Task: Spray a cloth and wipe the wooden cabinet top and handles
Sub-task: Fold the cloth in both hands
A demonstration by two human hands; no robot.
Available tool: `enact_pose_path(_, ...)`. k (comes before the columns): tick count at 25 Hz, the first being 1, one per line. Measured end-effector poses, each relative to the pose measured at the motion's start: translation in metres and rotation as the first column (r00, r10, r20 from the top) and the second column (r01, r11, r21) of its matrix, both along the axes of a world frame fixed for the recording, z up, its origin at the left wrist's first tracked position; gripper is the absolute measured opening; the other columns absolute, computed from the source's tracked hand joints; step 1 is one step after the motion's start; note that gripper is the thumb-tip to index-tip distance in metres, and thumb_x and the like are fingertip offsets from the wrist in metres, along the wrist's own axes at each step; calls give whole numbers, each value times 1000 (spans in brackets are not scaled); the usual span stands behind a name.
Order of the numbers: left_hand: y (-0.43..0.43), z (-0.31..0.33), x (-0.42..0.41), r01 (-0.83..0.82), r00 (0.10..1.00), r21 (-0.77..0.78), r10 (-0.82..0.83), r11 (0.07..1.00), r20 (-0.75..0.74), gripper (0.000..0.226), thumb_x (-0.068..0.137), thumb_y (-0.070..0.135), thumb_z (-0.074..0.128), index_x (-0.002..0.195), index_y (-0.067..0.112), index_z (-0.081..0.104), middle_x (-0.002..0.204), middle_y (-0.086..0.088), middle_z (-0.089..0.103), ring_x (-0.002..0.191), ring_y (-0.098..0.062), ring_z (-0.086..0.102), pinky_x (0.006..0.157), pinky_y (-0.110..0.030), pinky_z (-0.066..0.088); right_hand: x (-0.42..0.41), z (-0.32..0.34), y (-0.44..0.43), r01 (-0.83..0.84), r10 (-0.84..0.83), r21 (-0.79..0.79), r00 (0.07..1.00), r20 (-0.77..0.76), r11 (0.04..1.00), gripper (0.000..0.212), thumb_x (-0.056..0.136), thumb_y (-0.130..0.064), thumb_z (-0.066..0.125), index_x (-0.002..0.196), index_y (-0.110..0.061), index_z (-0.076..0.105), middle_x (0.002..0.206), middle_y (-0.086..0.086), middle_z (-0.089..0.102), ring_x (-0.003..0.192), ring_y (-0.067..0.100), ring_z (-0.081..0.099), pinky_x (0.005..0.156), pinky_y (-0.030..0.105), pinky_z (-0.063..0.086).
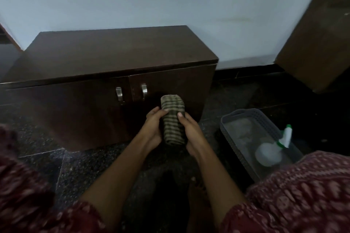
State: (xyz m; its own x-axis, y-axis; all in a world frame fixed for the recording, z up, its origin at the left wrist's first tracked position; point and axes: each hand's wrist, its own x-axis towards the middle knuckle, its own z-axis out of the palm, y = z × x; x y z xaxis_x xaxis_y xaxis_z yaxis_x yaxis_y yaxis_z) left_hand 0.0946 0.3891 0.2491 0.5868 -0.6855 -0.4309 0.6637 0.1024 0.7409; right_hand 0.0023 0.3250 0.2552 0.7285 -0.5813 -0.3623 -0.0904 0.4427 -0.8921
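Both hands, left hand [154, 125] and right hand [189, 130], clasp the folded striped cloth [173, 119] before the cabinet [117, 53].

Judged best: keep the soft woven pad folded firm, fetch the spray bottle [280, 143] from the perforated grey basket [244, 143], then mist lightly; the smooth dark top and 2 metal handles [144, 91] await.

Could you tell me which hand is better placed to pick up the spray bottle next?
The right hand: the spray bottle lies in the grey basket on that side, while the left hand can keep the cloth.
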Motion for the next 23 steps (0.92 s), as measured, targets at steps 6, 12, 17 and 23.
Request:
enact_pose_path(6,-73,30,-54,313,949,-85,-314,946,1,31,93,24,45,119,16,60,108,-7,65,96,-20,62,79,-34,50,-55,24,-65,256,-262,104,963,54,961,38,99,-24,37,135,-18,46,134,13,55,116,27,56,90,39,50)
enact_pose_path(12,-189,9,-56,441,862,155,-465,884,204,42,90,7,52,131,15,50,109,-4,64,89,-13,61,75,-26,51,-67,3,-160,477,-476,84,879,-33,875,42,99,-21,36,141,-23,36,136,11,52,110,25,57,86,39,51)
enact_pose_path(17,-290,-75,-74,620,649,321,-698,716,303,51,93,-4,43,140,14,38,137,-10,50,115,-21,53,87,-25,46,-86,-77,-238,685,-656,124,725,-210,718,41,98,-18,33,138,-25,40,125,3,55,89,17,57,72,31,51)
enact_pose_path(23,-369,-181,-99,712,471,427,-830,558,300,66,95,-6,36,149,20,6,147,-11,37,120,-21,46,86,-27,45,-100,-192,-293,770,-739,-55,587,-329,636,51,97,-12,34,146,-21,26,147,9,42,126,31,48,103,48,43)
